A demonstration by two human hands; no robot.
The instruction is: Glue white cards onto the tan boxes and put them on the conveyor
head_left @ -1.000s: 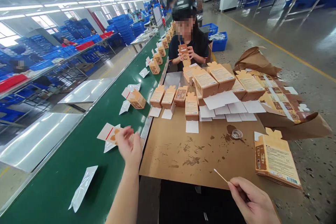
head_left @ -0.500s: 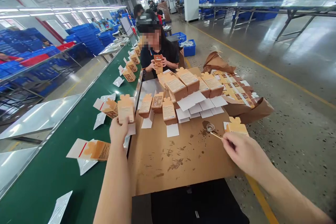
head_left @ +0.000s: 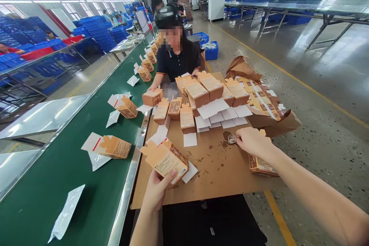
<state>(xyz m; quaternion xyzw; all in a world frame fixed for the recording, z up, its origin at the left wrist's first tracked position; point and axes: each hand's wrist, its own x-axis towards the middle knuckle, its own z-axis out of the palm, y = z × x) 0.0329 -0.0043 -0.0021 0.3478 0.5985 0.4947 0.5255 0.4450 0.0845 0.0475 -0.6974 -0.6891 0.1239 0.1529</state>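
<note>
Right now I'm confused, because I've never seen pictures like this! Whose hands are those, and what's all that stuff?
There's no robot here, just one person's two bare hands. The camera sits on that person's head, looking forward and down.

The left hand holds a printed box with its flaps up. The right hand is beside a small clear cup; anything it's pinching is hidden.

More boxes are piled on the brown surface. The long green surface carries boxes and shiny packets. Another person is across from us.
</note>
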